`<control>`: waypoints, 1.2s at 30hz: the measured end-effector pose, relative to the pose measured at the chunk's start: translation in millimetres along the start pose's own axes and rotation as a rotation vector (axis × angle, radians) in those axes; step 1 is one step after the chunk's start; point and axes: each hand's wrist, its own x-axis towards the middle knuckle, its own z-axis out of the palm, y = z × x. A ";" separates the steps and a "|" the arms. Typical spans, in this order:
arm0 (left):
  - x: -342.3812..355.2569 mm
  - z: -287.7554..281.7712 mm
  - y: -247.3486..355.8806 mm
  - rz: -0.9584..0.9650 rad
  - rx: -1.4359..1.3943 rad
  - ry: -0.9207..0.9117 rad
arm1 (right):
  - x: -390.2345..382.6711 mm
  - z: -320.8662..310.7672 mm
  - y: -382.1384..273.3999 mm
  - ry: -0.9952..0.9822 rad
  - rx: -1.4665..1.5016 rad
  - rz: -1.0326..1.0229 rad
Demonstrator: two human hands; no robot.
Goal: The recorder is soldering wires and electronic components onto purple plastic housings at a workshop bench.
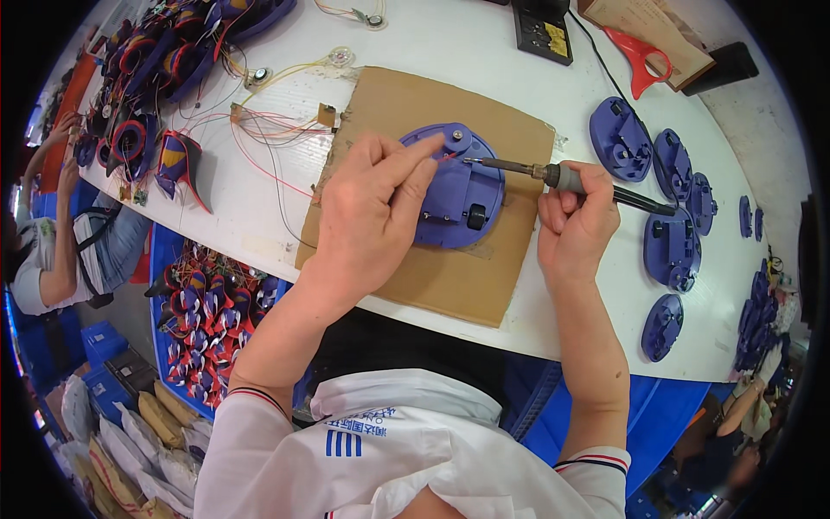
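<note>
A round purple plastic base (pixel 445 195) with a small black wheel (pixel 476 216) lies on a sheet of brown cardboard (pixel 406 95). Over its left part, my left hand (pixel 372 203) pinches a thin red wire (pixel 449 156) between thumb and forefinger. My right hand (pixel 577 221) grips a soldering iron (pixel 566 179) like a pen, tip to the left. The iron's tip meets the upper middle of the base, close to the wire's end; I cannot tell whether they touch. Red and black wires run left from under my left hand to a small brown circuit board (pixel 327 115).
Several more purple bases (pixel 621 138) lie at the right of the white table (pixel 536 78). A pile of purple-and-red shells with wires (pixel 160 60) covers the far left. A blue bin (pixel 160 324) of red-and-purple parts stands below. A black soldering stand (pixel 543 35) sits at the back.
</note>
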 end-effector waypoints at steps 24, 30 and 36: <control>3.7 8.2 -9.3 0.298 0.214 0.119 | -0.1 -0.2 0.3 0.004 0.011 -0.001; 2.4 9.4 -8.1 0.287 0.192 0.100 | -0.4 0.1 2.1 0.015 0.014 0.010; 3.1 10.7 -8.8 0.288 0.190 0.097 | 0.1 0.3 2.6 0.003 0.014 0.001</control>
